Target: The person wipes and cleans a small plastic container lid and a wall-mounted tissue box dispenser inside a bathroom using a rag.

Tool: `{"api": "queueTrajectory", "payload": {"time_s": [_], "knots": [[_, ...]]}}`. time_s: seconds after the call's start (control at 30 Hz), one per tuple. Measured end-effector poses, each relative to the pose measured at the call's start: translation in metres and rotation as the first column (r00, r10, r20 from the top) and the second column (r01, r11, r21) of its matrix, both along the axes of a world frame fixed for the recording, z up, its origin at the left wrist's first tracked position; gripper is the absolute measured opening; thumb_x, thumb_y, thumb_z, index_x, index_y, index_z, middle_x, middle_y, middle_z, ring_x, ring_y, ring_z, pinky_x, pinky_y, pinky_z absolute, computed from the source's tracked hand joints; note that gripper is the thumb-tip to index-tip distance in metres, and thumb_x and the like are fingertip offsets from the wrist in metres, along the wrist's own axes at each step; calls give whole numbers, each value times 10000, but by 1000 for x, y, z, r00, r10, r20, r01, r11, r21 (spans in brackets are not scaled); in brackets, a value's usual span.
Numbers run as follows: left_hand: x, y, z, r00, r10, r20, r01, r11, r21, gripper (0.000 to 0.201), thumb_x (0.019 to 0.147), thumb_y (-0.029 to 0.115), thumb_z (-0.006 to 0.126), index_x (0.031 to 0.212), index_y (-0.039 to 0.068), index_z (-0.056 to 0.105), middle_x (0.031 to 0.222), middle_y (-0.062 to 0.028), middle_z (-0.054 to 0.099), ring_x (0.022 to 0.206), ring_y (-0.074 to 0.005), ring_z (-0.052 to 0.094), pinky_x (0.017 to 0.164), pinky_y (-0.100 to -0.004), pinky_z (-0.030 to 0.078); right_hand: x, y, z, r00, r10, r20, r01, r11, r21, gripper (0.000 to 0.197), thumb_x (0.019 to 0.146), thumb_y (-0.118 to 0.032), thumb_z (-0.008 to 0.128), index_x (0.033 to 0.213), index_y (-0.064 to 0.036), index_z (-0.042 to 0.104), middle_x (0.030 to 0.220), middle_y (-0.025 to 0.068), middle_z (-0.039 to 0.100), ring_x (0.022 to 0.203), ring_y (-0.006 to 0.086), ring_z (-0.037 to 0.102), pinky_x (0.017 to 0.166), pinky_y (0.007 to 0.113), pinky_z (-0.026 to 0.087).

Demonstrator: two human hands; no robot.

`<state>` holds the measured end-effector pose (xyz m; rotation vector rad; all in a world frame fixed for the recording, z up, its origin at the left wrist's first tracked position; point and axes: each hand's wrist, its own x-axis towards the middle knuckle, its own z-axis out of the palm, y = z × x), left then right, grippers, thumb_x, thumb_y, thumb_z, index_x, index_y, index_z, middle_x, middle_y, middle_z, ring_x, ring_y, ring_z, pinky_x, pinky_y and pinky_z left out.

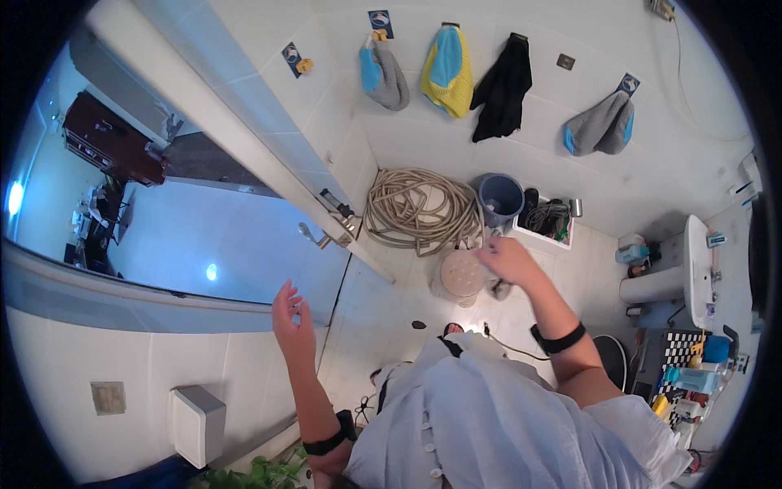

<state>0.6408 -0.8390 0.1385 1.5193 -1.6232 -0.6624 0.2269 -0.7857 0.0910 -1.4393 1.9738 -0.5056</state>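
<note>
White tile all round — the right hand hangs over the round stool by the coiled hose, fingers loosely curled, holding nothing. The left hand is raised, open, empty, near the door handle. Reaching stage, I'd judge — next calls for a firm grasp.

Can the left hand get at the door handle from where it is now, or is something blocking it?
Probably yes. The left hand is raised, open and empty, just below the metal door handle on the open door's edge. Nothing shows between them. The right hand is off over the round stool, out of the way.
</note>
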Motion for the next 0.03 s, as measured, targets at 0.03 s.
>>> {"api": "queueTrajectory", "payload": {"time_s": [0.03], "knots": [[-14, -6, -2, 1000, -10, -28, 11, 999, 45, 394, 905, 38, 564, 1297, 54, 530, 1179, -98, 590, 1021, -238, 589, 883, -353, 480, -10, 4, -7, 1000, -6, 21, 6, 1000, 9, 430, 830, -439, 617, 802, -12, 662, 765, 243, 655, 731, 360, 664, 719, 456, 515]]}}
